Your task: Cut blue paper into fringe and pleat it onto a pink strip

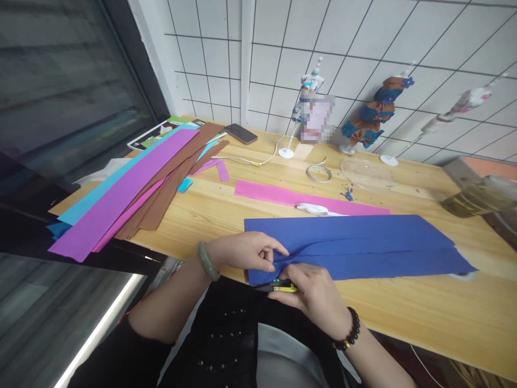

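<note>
Beyond the blue sheet (375, 250) lies a translucent container (464, 200), contents unclear.

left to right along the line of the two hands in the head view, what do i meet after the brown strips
Green bangle, left hand, right hand, black bead bracelet. The blue sheet overlaps both hands, so it's left out.

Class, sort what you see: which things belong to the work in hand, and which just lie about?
In use:
long flat blue sheet, touched by the left hand
small yellow-and-black tool in the right hand

Seemingly lying about:
long flat purple strip
rectangular dark smartphone
long pink strip
</note>
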A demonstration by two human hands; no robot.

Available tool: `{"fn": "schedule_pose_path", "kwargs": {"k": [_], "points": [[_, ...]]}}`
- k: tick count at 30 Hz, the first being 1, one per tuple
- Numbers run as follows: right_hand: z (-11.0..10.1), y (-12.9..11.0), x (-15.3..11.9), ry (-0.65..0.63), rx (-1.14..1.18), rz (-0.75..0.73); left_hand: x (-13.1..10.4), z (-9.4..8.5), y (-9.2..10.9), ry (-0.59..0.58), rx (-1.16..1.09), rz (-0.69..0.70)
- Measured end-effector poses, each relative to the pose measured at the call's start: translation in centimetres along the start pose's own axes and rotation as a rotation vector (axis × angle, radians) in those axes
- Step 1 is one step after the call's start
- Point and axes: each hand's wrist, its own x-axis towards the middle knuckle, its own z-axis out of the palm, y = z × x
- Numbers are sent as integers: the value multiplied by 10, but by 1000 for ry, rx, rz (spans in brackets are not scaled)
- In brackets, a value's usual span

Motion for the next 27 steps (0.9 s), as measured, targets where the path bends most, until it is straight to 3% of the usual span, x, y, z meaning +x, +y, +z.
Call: {"fn": "schedule_pose_path", "kwargs": {"k": [27], "points": [[9, -9, 0, 32, -2, 0, -1, 0, -2, -11, 23, 27]]}}
